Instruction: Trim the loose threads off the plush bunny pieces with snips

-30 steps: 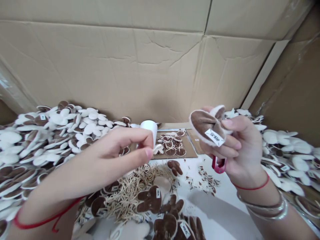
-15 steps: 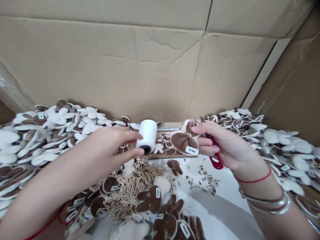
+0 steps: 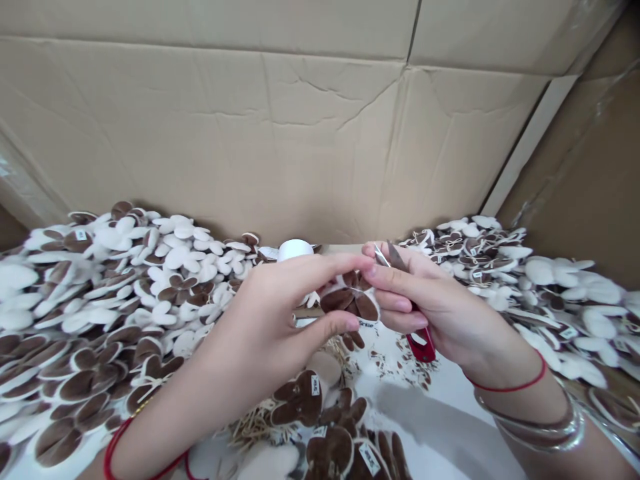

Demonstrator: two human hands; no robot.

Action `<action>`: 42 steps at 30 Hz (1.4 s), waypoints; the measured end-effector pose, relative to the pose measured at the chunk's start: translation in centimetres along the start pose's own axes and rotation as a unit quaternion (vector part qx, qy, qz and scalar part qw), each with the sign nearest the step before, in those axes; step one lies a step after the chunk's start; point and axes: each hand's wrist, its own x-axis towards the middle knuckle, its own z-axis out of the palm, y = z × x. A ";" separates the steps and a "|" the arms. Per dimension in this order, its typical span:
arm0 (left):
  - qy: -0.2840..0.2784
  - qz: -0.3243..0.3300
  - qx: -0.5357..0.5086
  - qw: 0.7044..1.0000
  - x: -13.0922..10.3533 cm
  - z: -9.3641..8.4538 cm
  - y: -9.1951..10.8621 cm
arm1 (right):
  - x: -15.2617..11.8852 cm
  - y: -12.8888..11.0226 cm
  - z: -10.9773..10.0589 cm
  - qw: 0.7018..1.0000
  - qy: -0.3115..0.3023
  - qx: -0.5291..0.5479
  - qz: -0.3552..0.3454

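My right hand is closed round red-handled scissors, their blade tips poking up above the fingers. Its fingertips also pinch a brown-and-white plush bunny head, which has a small white printed tag at its lower edge. My left hand reaches round that bunny head from the left. Thumb and forefinger are apart, the thumb near the lower edge and the forefinger across the ears, its tip against my right fingers. The ears are mostly hidden. Behind my left hand stands a white cylinder, only its top showing.
Plush bunny heads are heaped at left, with another heap at right. More brown tagged pieces and cut cord lie in front on a white surface. Brown scraps are scattered there. A cardboard wall rises behind.
My left hand has moved right, from beside the white cylinder to around the bunny head. My right hand has shifted slightly left, and the bunny head has turned with it.
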 end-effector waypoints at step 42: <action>0.177 0.041 0.182 0.966 -0.3 0.8 0.2 | -2.2 -0.7 1.8 0.997 -0.006 -0.067 0.026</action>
